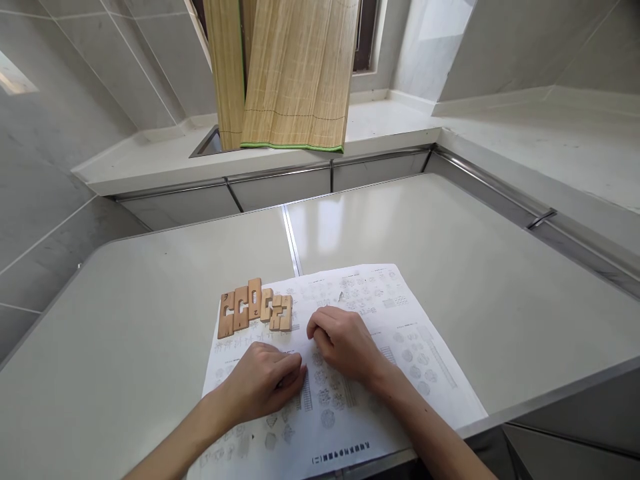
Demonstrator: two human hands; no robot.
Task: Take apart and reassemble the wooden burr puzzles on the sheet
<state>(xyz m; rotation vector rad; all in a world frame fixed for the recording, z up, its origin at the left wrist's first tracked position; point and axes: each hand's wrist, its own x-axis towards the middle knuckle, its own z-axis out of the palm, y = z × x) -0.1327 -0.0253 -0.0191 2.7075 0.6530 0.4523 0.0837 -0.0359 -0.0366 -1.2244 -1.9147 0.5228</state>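
Note:
My left hand and my right hand both rest on a printed instruction sheet that lies on the white countertop. Each hand has its fingers curled under; whether anything sits inside them is hidden. Several notched wooden puzzle bars lie side by side in a row at the sheet's top left corner, just beyond my fingers and apart from them.
A rolled bamboo mat leans upright at the back, over a recessed sink opening. A metal seam splits the countertop. Grey tiled walls rise at left and right. The counter's front edge runs under my forearms.

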